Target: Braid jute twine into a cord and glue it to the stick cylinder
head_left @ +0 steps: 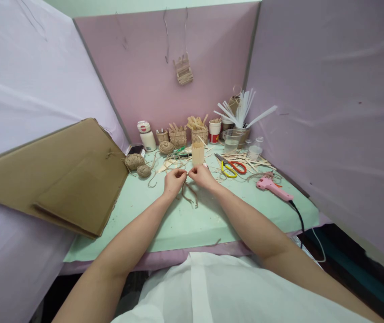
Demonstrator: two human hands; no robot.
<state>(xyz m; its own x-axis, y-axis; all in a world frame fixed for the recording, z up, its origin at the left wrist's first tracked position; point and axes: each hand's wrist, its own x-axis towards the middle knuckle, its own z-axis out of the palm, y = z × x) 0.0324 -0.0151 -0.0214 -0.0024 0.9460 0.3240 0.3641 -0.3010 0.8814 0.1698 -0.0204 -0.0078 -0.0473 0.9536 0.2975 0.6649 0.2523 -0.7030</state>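
Over the middle of the table, my left hand [175,181] and my right hand [202,176] nearly meet, each pinching brown twine [189,193]. Loose ends of the twine hang down below my fingers toward the tabletop. Just behind my right hand stands a small pale cup-like holder of wooden sticks [198,153]. Scissors [229,166] with yellow and red handles lie to the right of it. Balls of twine [134,161] rest to the left, beyond my left hand. Exactly how the twine runs between my fingertips is too small to make out.
A pink glue gun [274,188] lies at right, its black cord running off the edge. Cardboard [77,179] leans at left. Along the back stand a white bottle [146,136], stick containers [177,136], a red-and-white cup [214,131] and clear cups [232,141]. Loose sticks [246,160] lie at right.
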